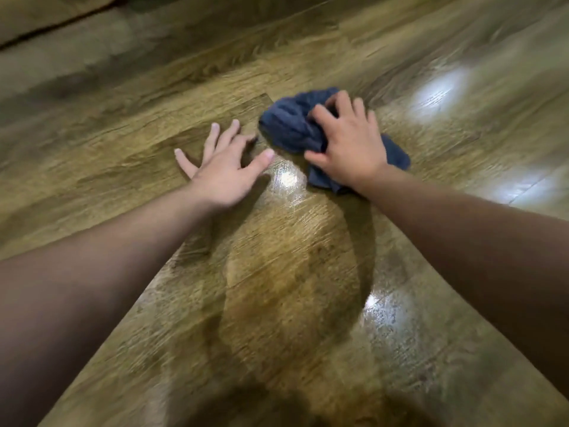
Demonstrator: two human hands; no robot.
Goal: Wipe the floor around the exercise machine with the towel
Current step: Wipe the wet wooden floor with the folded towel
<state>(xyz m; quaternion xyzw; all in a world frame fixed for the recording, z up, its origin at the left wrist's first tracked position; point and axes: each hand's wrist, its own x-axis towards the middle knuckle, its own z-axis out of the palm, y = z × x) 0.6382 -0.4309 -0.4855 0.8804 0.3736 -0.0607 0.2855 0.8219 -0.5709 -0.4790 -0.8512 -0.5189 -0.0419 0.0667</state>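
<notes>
— What is shown, from the largest thing down?

— A glossy wood-plank floor [277,272] is seen across the whole head view, streaked with light glare. One dark blue towel [295,127] lies bunched on it, just right of centre. No exercise machine is in view.

— And the hands?

— Two are counted. The right hand [348,143] is clamped over the towel, fingers curled into the cloth. The left hand [224,161] is spread wide and flat on the boards just beside it, apparently as a brace; nothing is held.

— How is the wiping best done?

— Firm downward pressure would be kept on the bunched cloth, overlapping strokes would be made, and weight would be carried by the bracing hand.
</notes>
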